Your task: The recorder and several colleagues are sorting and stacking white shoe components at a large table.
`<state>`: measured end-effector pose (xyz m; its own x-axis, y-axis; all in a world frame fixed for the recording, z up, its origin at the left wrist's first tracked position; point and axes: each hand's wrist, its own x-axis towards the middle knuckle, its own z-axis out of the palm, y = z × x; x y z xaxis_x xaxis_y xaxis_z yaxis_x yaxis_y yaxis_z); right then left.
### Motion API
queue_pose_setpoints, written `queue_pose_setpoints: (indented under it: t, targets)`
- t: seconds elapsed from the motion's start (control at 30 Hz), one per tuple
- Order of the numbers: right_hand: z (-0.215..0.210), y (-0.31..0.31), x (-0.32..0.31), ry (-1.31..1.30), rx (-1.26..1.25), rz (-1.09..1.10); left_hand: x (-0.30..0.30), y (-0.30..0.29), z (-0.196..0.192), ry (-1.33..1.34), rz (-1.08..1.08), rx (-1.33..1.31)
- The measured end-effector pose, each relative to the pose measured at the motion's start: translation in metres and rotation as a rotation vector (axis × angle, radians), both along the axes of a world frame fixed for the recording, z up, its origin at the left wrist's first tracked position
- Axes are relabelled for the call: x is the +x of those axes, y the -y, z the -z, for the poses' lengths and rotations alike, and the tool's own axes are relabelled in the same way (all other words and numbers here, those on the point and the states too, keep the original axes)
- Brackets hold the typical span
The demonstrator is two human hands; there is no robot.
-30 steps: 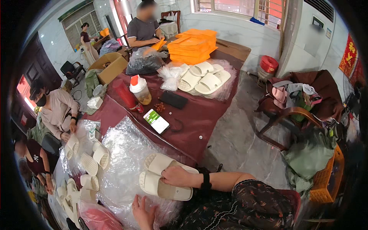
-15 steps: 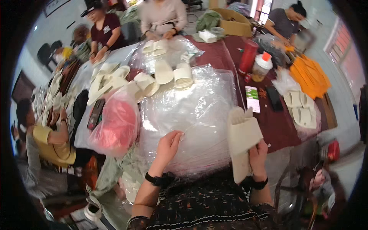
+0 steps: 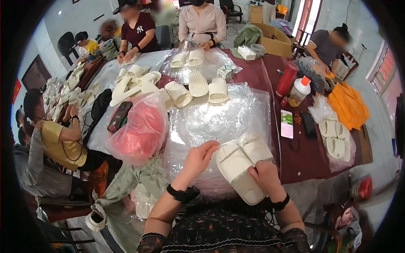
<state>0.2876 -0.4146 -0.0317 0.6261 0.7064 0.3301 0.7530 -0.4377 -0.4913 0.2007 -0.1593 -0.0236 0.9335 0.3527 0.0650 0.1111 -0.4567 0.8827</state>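
Note:
A pair of cream slide slippers [image 3: 235, 162] is in my right hand [image 3: 266, 176], whose fingers are closed around them near the straps. They tilt over the front right of a stack of clear plastic bags [image 3: 190, 122] on the table. My left hand [image 3: 198, 160] is beside the slippers' toe end, thumb and fingers pinched together on what looks like the edge of a clear bag; the thin film is hard to make out. Beyond the stack lie several more cream slippers [image 3: 198, 83].
A pink-filled plastic bag [image 3: 141, 130] with a dark phone [image 3: 120, 117] on it stands left of the stack. To the right are a lit phone [image 3: 287, 124], a red flask [image 3: 287, 79], a bottle [image 3: 298, 92], bagged slippers [image 3: 336, 147] and orange cloth [image 3: 348, 105]. Several co-workers sit around.
My right hand has brought the slippers leftward from the stack's right side to its front, turning them so both straps show. My left hand has moved slightly right, close to them. The view has shifted.

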Motion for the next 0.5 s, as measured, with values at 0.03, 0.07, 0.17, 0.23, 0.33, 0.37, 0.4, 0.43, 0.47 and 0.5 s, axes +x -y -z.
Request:
queue_pose_setpoints:
  t: [0.03, 0.07, 0.17, 0.23, 0.33, 0.37, 0.4, 0.43, 0.47, 0.5]
  targets:
    - [0.001, -0.002, -0.001, 0.047, -0.021, 0.036, -0.002, 0.002, -0.006, 0.031, 0.016, 0.085]
    - [0.002, -0.004, -0.002, 0.093, -0.043, 0.073, -0.003, 0.003, -0.008, 0.036, 0.013, 0.088]
    - [-0.004, -0.013, -0.017, 0.104, -0.042, 0.004, -0.011, 0.016, -0.016, 0.305, 0.091, 0.451]
    - [-0.003, -0.020, -0.015, 0.117, -0.025, 0.062, -0.010, 0.027, -0.024, 0.380, 0.111, 0.586]
    - [-0.004, -0.028, -0.006, 0.080, -0.056, 0.100, -0.011, 0.044, -0.038, 0.527, 0.128, 0.812]
    - [-0.003, -0.030, -0.003, 0.032, -0.101, 0.073, -0.012, 0.048, -0.039, 0.517, 0.193, 0.747]
    - [0.004, -0.033, 0.000, 0.029, -0.100, 0.089, -0.013, 0.053, -0.040, 0.506, 0.263, 0.683]
    - [0.012, -0.038, 0.003, 0.144, 0.112, -0.029, -0.015, 0.058, -0.043, 0.513, 0.288, 0.677]
    - [0.018, -0.041, 0.005, 0.264, 0.321, -0.146, -0.018, 0.064, -0.047, 0.522, 0.335, 0.656]
    - [0.019, -0.047, 0.006, 0.266, 0.321, -0.131, -0.022, 0.069, -0.050, 0.529, 0.370, 0.638]
